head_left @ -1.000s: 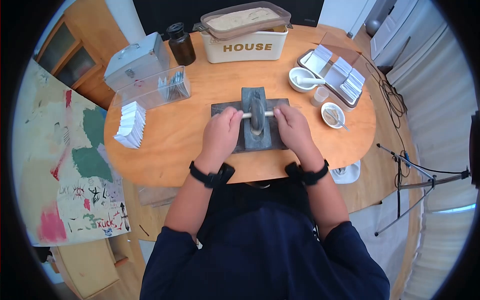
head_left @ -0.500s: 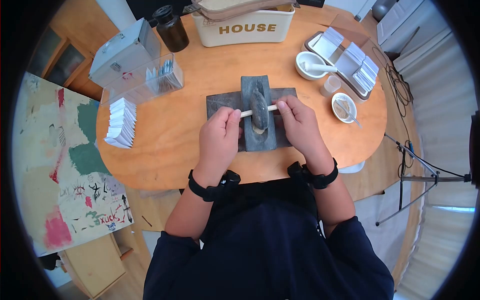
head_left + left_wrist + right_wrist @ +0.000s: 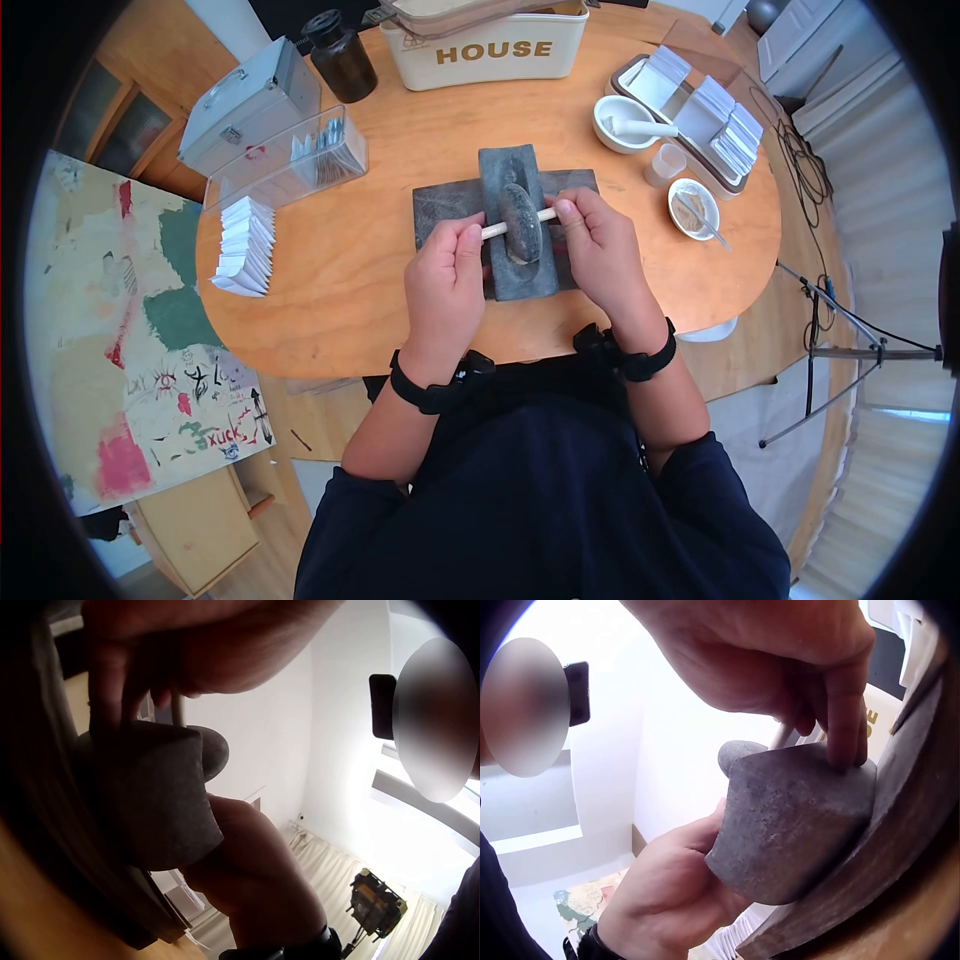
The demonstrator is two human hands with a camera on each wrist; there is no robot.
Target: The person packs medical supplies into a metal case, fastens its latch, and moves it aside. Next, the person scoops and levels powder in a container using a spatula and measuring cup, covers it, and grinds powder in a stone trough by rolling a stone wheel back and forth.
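Both hands grip the pale rod handle of a dark stone grinding wheel, one on each side. The left hand pinches the left end with thumb and fingers; the right hand does the same at the right end. The wheel stands on edge in a long grey stone grinding trough, which lies slightly turned across a dark slab. In the right wrist view, the right hand's fingers reach down to the side of the trough. Most of the trough's hollow is hidden by the wheel.
At right stand a white mortar with pestle, a clear cup, a powder bowl with spoon and a tray of paper packets. Left are folded papers, a clear box, a metal case and a dark bottle.
The handle has gone from nearly level to slanted, its right end farther from the body. The trough has turned slightly on the slab, and less powder shows beside the wheel. Both hands keep their hold.
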